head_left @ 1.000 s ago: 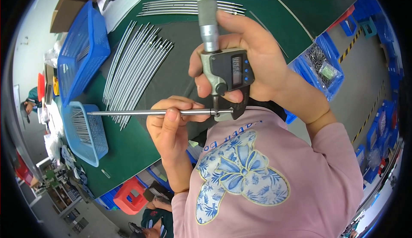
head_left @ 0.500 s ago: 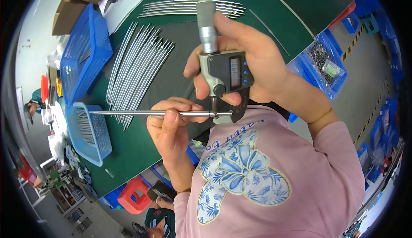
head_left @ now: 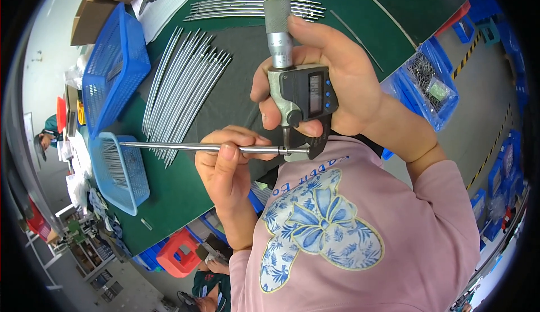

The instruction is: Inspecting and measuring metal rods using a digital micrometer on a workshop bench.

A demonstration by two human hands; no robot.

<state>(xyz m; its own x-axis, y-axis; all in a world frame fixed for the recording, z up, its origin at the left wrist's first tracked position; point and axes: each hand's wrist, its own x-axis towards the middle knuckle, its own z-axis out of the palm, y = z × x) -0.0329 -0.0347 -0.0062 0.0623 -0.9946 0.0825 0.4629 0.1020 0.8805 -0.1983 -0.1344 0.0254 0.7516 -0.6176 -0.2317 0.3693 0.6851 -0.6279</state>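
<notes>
The left hand (head_left: 228, 163) pinches a thin steel rod (head_left: 197, 147) near one end, level above the counter (head_left: 225, 104). The right hand (head_left: 332, 81) wraps the micrometer (head_left: 298, 95), whose anvil meets the rod tip. The rod looks light, stiff and slick, best gripped close to the gauge.

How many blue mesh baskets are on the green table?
2. One large basket stands tilted at the table's left side, beside the spread of metal rods. One smaller basket sits nearer the table's edge, below the first, holding rods. Others could be out of view.
</notes>
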